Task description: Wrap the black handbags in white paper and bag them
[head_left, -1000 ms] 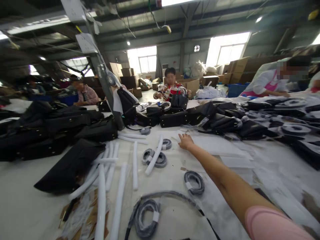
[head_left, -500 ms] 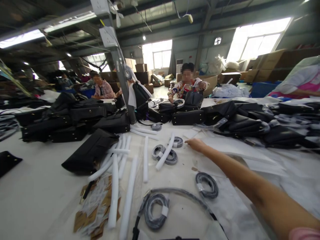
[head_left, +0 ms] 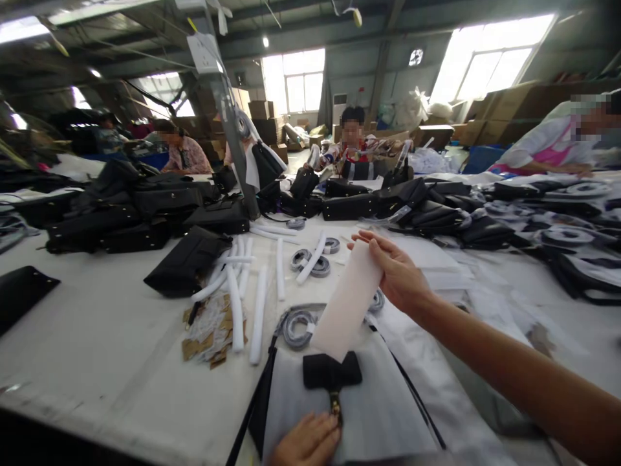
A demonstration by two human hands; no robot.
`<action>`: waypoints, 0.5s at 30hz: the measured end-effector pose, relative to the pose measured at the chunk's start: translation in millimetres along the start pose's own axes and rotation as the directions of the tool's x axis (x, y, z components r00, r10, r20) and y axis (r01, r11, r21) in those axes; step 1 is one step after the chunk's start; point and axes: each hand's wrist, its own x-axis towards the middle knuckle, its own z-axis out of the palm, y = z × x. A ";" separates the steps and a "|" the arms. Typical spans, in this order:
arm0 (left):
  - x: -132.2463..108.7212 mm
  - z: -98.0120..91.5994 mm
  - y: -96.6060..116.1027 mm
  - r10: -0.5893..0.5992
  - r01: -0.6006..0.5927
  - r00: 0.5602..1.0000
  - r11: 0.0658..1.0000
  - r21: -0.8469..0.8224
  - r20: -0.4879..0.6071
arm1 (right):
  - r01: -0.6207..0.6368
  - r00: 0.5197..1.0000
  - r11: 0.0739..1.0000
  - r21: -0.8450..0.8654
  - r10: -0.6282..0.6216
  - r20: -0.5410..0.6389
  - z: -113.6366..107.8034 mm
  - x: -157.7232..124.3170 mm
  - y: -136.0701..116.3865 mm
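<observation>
My right hand pinches a rectangular white sheet by its top edge, thumb in front. The sheet hangs tilted over a black bag at the bottom middle, its lower corner near a black flap tab. White wrapping covers the bag's front. Below the tab, my left hand rests low on the bag, fingers together and closed at a brass clasp; its thumb is hidden. A coiled grey strap lies behind the bag, inside its raised handle.
White foam tubes lie left of centre beside brown and clear tags. A black bag sits further left. Black bags line the table's far side, around a metal post. A person works opposite; another is at right.
My right hand has come back from the far-middle table area and now holds up the white sheet. My left hand has come into view on the bag. The view has tipped down.
</observation>
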 end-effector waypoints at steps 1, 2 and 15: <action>1.6 -3.4 2.0 -0.040 0.040 0.999 0.999 -0.017 0.017 | -0.025 1.000 0.996 -0.080 0.023 -0.022 -2.4 -13.3 7.7; 3.2 -6.8 4.7 -0.090 0.091 0.995 0.995 -0.040 0.043 | -0.027 0.999 0.978 -0.209 0.023 -0.026 -7.3 -26.2 17.0; 14.3 -23.4 18.3 -0.251 0.262 0.965 0.939 -0.221 0.077 | 0.558 0.590 0.442 -0.703 0.385 0.710 -62.2 -136.1 49.0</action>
